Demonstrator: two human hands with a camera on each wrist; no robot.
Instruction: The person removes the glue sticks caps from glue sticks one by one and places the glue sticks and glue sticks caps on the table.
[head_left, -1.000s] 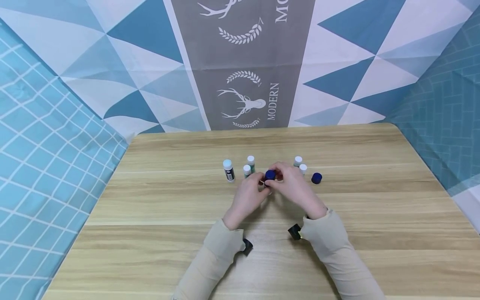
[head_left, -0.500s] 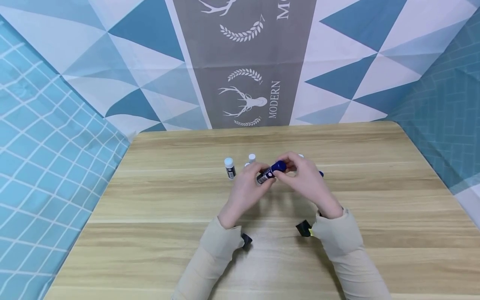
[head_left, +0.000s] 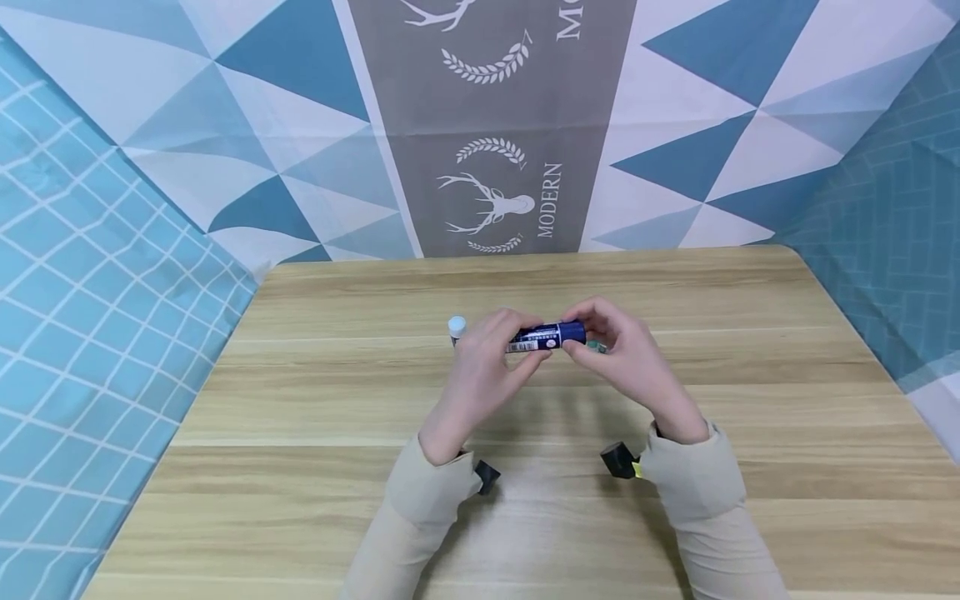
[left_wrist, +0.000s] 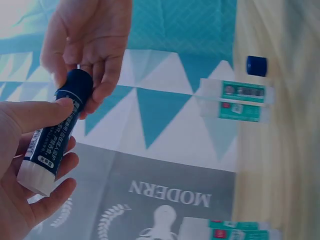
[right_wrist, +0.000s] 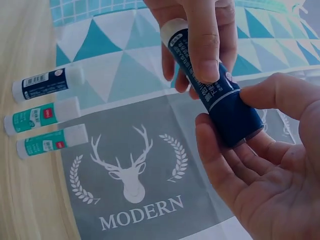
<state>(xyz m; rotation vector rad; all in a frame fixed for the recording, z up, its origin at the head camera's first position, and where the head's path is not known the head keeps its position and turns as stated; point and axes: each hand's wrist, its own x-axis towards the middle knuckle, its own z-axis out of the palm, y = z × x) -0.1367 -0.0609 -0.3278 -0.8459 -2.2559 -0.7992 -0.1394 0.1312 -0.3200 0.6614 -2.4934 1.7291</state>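
Over the table, a dark blue glue stick lies nearly level between the two hands. My left hand grips its labelled body, with the thumb along the label and the white base towards the palm in the left wrist view. My right hand pinches the blue cap at the other end between thumb and fingers. The cap sits on the body, with a thin pale line where they meet. A navy-labelled glue stick with a pale cap stands left of my left hand, partly hidden by it in the head view.
Two green glue sticks, one here and one beside it, stand by the navy one. Another green pair stands on the right, near a loose blue cap. All are on the wooden table, with patterned cloth behind.
The glue stick has been raised from the table and tipped from upright to nearly level. My right hand has moved right and away with the capped end; my left hand has shifted slightly left.
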